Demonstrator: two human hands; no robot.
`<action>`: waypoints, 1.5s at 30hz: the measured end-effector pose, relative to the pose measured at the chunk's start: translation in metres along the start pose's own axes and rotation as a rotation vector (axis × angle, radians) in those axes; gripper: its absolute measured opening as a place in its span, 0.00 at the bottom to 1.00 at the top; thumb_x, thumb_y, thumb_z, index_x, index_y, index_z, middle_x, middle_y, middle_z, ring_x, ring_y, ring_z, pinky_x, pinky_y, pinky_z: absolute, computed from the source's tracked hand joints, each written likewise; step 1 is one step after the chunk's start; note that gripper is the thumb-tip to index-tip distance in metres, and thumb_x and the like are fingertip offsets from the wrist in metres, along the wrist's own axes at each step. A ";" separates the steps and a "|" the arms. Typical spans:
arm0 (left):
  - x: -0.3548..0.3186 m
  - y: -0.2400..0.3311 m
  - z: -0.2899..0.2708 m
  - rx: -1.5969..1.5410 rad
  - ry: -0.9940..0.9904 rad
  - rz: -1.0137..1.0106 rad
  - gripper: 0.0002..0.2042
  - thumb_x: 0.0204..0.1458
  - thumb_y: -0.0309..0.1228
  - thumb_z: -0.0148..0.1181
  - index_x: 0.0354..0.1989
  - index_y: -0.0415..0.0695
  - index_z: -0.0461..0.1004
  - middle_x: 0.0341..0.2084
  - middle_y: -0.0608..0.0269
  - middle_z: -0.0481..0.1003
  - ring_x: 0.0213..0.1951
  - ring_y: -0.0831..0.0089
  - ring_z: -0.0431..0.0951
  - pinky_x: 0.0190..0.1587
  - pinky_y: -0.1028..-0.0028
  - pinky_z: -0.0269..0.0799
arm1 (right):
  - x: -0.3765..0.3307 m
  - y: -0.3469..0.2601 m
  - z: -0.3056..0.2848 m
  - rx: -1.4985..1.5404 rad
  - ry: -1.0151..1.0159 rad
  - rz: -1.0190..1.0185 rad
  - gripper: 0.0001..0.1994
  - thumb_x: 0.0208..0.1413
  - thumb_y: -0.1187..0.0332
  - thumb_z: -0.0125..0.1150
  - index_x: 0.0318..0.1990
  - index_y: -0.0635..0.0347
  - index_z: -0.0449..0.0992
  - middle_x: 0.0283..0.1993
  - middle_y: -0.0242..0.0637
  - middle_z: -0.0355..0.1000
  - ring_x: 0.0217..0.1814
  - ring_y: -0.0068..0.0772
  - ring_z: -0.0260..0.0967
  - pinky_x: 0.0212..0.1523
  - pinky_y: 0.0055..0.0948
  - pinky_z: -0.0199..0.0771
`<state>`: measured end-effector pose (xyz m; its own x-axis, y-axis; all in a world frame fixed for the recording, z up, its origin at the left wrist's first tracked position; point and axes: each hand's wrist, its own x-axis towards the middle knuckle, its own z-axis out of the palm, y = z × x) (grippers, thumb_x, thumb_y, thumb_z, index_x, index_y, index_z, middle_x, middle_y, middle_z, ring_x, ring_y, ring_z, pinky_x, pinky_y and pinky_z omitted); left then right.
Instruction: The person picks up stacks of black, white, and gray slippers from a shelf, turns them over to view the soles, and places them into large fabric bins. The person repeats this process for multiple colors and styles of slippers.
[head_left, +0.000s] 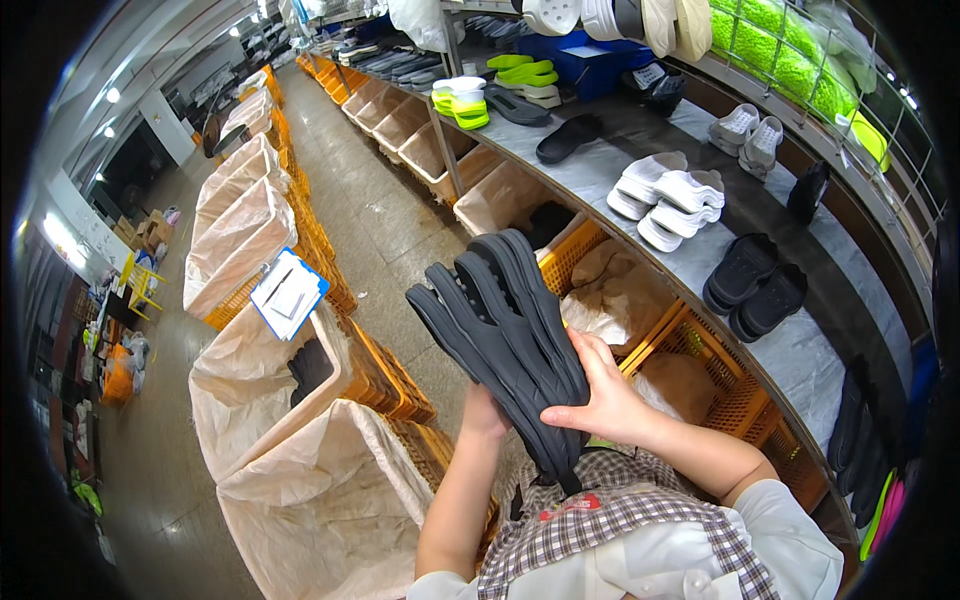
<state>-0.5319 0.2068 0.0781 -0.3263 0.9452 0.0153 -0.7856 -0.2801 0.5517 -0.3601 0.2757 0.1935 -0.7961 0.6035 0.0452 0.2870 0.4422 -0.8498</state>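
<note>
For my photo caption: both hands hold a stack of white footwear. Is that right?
Not quite: the footwear is dark, not white, as the head view shows. The left hand and right hand do hold it as a stack.

Grey workbench (795,362): white soles (690,190) (overlapping pile), black slides (742,272), pale shoes (735,125), lone black sole (568,138).

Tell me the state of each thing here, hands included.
Dark footwear pieces: bundled, held up.
Right hand: closed on them.
Left hand: against them, fingers hidden.
Clipboard: tilted, papers on top.
Nearest lined bin: uncovered.
White footwear: stacked.
Black footwear pair: side by side.
Yellow chair: upright.
Ceiling light: lit.
</note>
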 end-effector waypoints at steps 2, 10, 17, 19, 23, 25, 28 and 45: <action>0.001 -0.002 0.000 -0.011 -0.009 0.010 0.26 0.58 0.42 0.53 0.60 0.40 0.61 0.54 0.56 0.68 0.53 0.61 0.72 0.56 0.61 0.69 | 0.001 0.004 -0.001 0.028 -0.025 -0.002 0.58 0.39 0.44 0.72 0.67 0.73 0.41 0.66 0.58 0.44 0.69 0.55 0.45 0.68 0.42 0.48; 0.004 0.000 0.028 0.319 0.058 0.092 0.24 0.59 0.38 0.53 0.60 0.38 0.60 0.57 0.58 0.66 0.56 0.65 0.69 0.57 0.63 0.67 | 0.009 0.033 -0.020 -0.148 0.061 -0.366 0.54 0.35 0.57 0.74 0.67 0.64 0.44 0.69 0.53 0.47 0.68 0.56 0.47 0.66 0.48 0.49; -0.012 0.020 0.072 -0.131 0.194 -0.254 0.22 0.60 0.40 0.50 0.57 0.38 0.64 0.52 0.55 0.69 0.52 0.63 0.71 0.53 0.64 0.71 | 0.025 0.067 -0.051 0.679 -0.180 -0.155 0.23 0.50 0.79 0.49 0.56 0.57 0.62 0.70 0.42 0.51 0.68 0.38 0.54 0.63 0.38 0.58; -0.011 0.015 0.076 -0.181 0.271 -0.319 0.21 0.61 0.41 0.49 0.54 0.37 0.67 0.48 0.54 0.73 0.47 0.62 0.75 0.49 0.66 0.75 | 0.013 0.070 -0.051 0.899 -0.178 0.083 0.13 0.59 0.70 0.50 0.51 0.56 0.63 0.70 0.40 0.50 0.68 0.35 0.53 0.61 0.34 0.61; 0.002 -0.006 0.066 -0.148 0.174 -0.258 0.20 0.60 0.40 0.48 0.54 0.38 0.67 0.49 0.53 0.72 0.48 0.62 0.74 0.50 0.66 0.74 | 0.003 0.058 -0.022 0.588 -0.033 -0.017 0.20 0.53 0.59 0.65 0.44 0.54 0.60 0.68 0.45 0.53 0.71 0.43 0.48 0.66 0.40 0.52; 0.005 -0.017 0.054 -0.099 0.091 -0.320 0.20 0.61 0.39 0.46 0.56 0.40 0.64 0.49 0.55 0.71 0.48 0.64 0.72 0.49 0.68 0.73 | -0.007 0.050 -0.010 0.462 0.051 -0.082 0.23 0.49 0.60 0.68 0.44 0.54 0.59 0.67 0.47 0.53 0.71 0.45 0.47 0.68 0.41 0.47; 0.001 -0.035 0.033 -0.006 0.016 -0.348 0.23 0.61 0.41 0.45 0.60 0.42 0.59 0.53 0.56 0.67 0.51 0.64 0.70 0.54 0.64 0.68 | -0.009 0.041 -0.011 0.335 0.152 -0.208 0.29 0.46 0.63 0.70 0.52 0.54 0.58 0.64 0.44 0.54 0.66 0.42 0.54 0.63 0.37 0.56; -0.004 -0.028 0.045 0.050 0.262 -0.341 0.25 0.63 0.47 0.40 0.60 0.41 0.61 0.51 0.54 0.69 0.50 0.64 0.72 0.52 0.66 0.72 | -0.020 0.058 -0.007 0.638 -0.008 0.215 0.48 0.42 0.63 0.72 0.67 0.61 0.44 0.67 0.49 0.48 0.70 0.42 0.47 0.68 0.36 0.48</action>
<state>-0.4850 0.2184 0.0998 -0.1799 0.9060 -0.3831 -0.8473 0.0552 0.5282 -0.3240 0.2945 0.1468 -0.7609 0.6284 -0.1616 0.0702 -0.1678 -0.9833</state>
